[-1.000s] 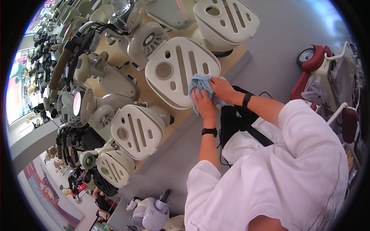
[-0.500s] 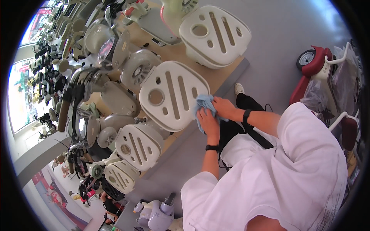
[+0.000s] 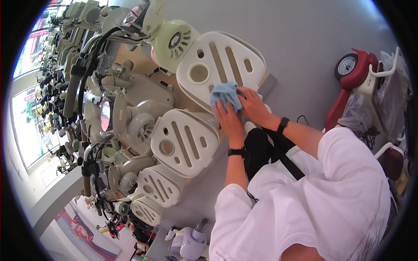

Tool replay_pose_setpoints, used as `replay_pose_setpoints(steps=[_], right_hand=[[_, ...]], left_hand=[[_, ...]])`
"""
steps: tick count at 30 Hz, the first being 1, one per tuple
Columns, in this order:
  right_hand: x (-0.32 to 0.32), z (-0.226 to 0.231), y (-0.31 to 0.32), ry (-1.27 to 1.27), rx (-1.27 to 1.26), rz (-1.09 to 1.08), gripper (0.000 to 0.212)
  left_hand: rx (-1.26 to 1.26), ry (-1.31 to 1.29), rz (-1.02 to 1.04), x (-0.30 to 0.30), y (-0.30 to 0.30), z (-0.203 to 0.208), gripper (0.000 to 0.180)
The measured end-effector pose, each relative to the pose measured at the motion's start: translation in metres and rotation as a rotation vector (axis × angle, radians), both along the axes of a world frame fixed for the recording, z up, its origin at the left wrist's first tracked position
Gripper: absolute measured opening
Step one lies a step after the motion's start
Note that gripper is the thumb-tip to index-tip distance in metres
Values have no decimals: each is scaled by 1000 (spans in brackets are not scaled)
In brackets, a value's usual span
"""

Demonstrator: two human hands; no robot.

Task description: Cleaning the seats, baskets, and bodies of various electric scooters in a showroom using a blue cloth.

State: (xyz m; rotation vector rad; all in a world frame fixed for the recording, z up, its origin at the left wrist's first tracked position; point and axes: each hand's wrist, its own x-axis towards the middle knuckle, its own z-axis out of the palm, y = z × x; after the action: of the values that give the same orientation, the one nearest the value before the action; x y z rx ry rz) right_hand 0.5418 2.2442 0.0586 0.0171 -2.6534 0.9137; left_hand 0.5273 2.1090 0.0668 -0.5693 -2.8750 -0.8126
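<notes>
A crumpled light blue cloth (image 3: 226,95) lies pressed against the near right edge of a cream slotted panel (image 3: 198,74) on a scooter with a pale green wheel (image 3: 174,41). The panel has a round hole and long slots. My left hand (image 3: 228,121) grips the cloth from below, its fingers curled over the lower part. From the right, my right hand (image 3: 254,106) holds the cloth's other side, fingers bent into it. The two hands are close together. The cloth hides part of the panel's edge.
Further scooters with similar cream panels (image 3: 185,141) stand in a row below, on a wooden platform. Handlebars (image 3: 76,89) crowd the left. A red scooter (image 3: 348,80) with plastic wrapping is at the right, and a lilac scooter (image 3: 191,243) at the bottom.
Both hands have gone with the cloth from one cream panel to the neighbouring panel, up the row, on the green-wheeled scooter. The view has shifted, so the row sits lower in the picture.
</notes>
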Motion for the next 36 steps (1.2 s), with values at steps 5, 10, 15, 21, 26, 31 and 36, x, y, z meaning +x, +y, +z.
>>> replay_pose_setpoints(steps=[5, 10, 15, 21, 26, 31, 36], right_hand=[[-48, -17, 8, -55, -7, 82, 44], [-102, -20, 18, -74, 24, 78, 40], [-185, -19, 43, -57, 149, 54, 39], [-218, -24, 69, -41, 145, 188, 34], [-156, -23, 86, -225, 155, 290, 30], [-118, -9, 110, -331, 84, 533, 32], [-180, -21, 136, -262, 53, 632, 31]], left_hand=[[-25, 7, 23, -42, 13, -15, 41], [-53, 20, -5, -102, 19, -22, 43], [4, 17, -30, -182, 43, -19, 37], [-19, 48, 46, -208, 58, -32, 29], [-27, -92, -15, -140, 57, -30, 27], [26, -278, -1, -77, 63, -6, 36], [-9, -266, 187, -115, 103, -7, 41]])
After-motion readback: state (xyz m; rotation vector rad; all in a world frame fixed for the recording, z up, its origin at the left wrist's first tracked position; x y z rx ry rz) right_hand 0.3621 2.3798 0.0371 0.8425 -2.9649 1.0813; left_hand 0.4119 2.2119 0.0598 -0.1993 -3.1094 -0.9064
